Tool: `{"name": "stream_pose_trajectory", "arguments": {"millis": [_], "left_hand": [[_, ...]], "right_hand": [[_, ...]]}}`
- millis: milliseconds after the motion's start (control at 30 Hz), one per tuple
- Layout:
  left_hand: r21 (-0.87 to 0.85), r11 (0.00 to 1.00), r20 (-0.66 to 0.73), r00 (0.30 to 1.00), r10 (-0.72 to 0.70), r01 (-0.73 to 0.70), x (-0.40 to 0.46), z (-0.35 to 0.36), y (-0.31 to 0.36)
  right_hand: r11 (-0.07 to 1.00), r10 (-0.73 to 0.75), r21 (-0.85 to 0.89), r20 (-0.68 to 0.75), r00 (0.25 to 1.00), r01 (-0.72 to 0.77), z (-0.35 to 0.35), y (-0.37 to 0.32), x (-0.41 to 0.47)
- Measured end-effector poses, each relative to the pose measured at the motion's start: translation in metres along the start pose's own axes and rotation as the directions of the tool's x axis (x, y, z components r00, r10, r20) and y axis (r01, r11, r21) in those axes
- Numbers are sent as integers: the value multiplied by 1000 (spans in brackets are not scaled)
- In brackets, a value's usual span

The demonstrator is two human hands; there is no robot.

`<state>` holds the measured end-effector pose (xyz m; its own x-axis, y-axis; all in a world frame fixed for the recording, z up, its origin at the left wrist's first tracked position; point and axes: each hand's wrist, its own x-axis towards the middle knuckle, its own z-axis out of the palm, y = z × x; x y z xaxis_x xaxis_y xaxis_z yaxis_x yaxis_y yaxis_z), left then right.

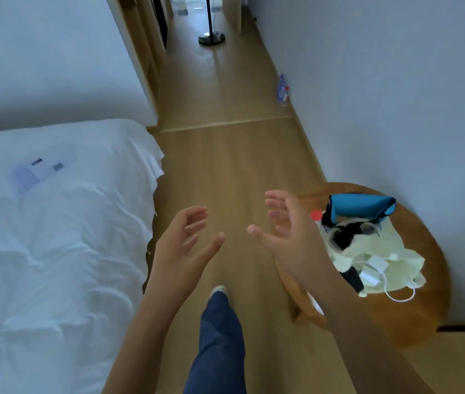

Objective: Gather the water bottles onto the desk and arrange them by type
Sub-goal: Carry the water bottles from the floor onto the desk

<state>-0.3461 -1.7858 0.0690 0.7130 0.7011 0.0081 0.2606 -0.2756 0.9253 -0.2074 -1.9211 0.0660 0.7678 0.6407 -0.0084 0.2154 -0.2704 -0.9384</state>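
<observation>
Both arms reach out from the bottom of the head view. Left hand is held up over the floor with its fingers spread and a little bent. It holds nothing. Right hand is up beside it, palm turned in, fingers wide too, and it also holds nothing. The two hands are near each other but do not touch.

Below the hands, a leg in blue jeans steps forward, with a light shoe on the wood floor.

On the left is a bed with a white, wrinkled cover. One clear bottle lies on its side on the bed, well apart from the hands.

On the right, close to the wall, is a round wood surface. A pale cloth bag sits on it, with a blue pouch at its far side. White chargers and a white cord lie on the bag. A red cap shows just past the right hand, next to the bag. What it sits on is hidden.

Far down the floor, some bottles stand by the wall. They are blurry. Farther still is a black stand with a round base.
</observation>
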Motion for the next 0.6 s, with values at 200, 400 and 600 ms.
{"name": "stream_pose_trajectory", "arguments": {"millis": [200, 400, 600], "left_hand": [[30, 997, 106, 992, 72, -76, 202, -20, 4], [25, 996, 148, 986, 83, -88, 360, -21, 12], [21, 996, 177, 981, 82, -87, 519, 12, 9]], "right_hand": [[1000, 15, -24, -107, 994, -18, 25, -25, 182], [998, 59, -15, -157, 986, -62, 26, -33, 327], [997, 77, 14, -205, 976, -76, 15, -17, 484]]}}
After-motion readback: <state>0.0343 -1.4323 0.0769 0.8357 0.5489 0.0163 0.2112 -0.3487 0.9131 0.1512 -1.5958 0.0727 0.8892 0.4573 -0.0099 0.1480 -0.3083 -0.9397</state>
